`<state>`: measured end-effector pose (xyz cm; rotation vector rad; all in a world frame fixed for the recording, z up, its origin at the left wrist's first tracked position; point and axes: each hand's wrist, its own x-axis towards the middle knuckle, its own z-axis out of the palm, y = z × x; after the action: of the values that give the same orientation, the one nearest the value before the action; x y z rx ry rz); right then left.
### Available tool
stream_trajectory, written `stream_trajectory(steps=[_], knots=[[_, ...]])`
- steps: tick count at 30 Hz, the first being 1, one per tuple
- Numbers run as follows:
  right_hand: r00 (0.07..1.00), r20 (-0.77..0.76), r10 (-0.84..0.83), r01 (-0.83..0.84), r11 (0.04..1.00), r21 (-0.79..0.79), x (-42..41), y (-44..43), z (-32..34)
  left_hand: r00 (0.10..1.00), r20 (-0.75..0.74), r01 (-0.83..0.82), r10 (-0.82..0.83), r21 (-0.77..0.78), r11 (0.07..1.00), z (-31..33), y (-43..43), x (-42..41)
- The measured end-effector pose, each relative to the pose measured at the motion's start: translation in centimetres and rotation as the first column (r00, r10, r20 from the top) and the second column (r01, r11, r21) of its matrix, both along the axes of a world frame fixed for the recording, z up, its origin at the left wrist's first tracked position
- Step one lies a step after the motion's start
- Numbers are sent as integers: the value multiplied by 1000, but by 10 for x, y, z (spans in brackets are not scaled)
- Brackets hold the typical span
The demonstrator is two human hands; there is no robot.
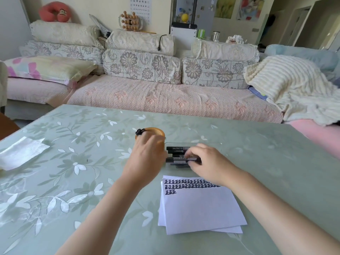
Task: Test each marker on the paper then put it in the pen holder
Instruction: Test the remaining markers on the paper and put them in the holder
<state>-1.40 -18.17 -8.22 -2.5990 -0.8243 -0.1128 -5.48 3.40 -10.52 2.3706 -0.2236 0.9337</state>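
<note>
Fingers (192, 155) of the right hand (207, 162) are being curled around a black marker (176, 159), which is being held at the near edge of the row of markers (174, 149) lying just beyond the paper (198, 207). The left hand (147, 157) is being held in front of the orange pen holder (156, 132) on the table (92, 144). Its fingers are being blurred, so their grip cannot be told.
</note>
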Motion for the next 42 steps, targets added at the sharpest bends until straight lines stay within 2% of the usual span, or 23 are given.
stream_trajectory(steps=[4,7,10,12,14,15,17,19,20,22,25,27,32,39,42], knots=[[988,-157,8,22,982,187,-27,-12,-16,955,-208,243,-214,127,962,-15,-18,-15],[969,-248,-4,96,928,361,-33,-17,-21,933,-258,291,-252,126,948,-21,-27,-21],[927,-376,-12,244,780,576,-35,-18,-23,933,-257,270,-254,29,962,-19,-34,-26],[886,-459,63,313,650,693,-38,-17,-24,928,-257,270,-270,-37,962,-16,-40,-30],[850,-509,140,362,547,755,-39,-14,-26,909,-285,289,-306,-99,952,-13,-48,-35],[844,-516,151,371,530,762,-38,-13,-27,895,-313,296,-319,-119,948,-12,-53,-37],[850,-501,163,348,540,766,-38,-13,-27,880,-344,306,-328,-118,945,-10,-60,-40],[865,-470,177,309,551,775,-38,-17,-25,904,-318,277,-285,-69,958,-7,-64,-41],[881,-444,163,283,569,772,-37,-18,-25,922,-297,249,-249,-37,968,-6,-62,-41],[920,-377,108,208,680,703,-34,-21,-25,953,-253,177,-166,21,984,-5,-55,-39],[939,-340,53,114,884,453,-34,-27,-30,964,-232,148,-131,57,987,-7,-50,-40],[936,-351,27,84,951,299,-37,-28,-30,963,-231,166,-136,117,979,-10,-47,-44],[940,-335,58,-27,995,98,-39,-31,-27,939,-306,240,-156,258,936,-21,-40,-44],[922,-370,114,-108,993,38,-39,-33,-30,913,-335,339,-233,307,889,-21,-33,-38],[973,-189,136,-137,991,6,-34,-32,-33,910,-354,328,-214,301,895,-21,-33,-34]])
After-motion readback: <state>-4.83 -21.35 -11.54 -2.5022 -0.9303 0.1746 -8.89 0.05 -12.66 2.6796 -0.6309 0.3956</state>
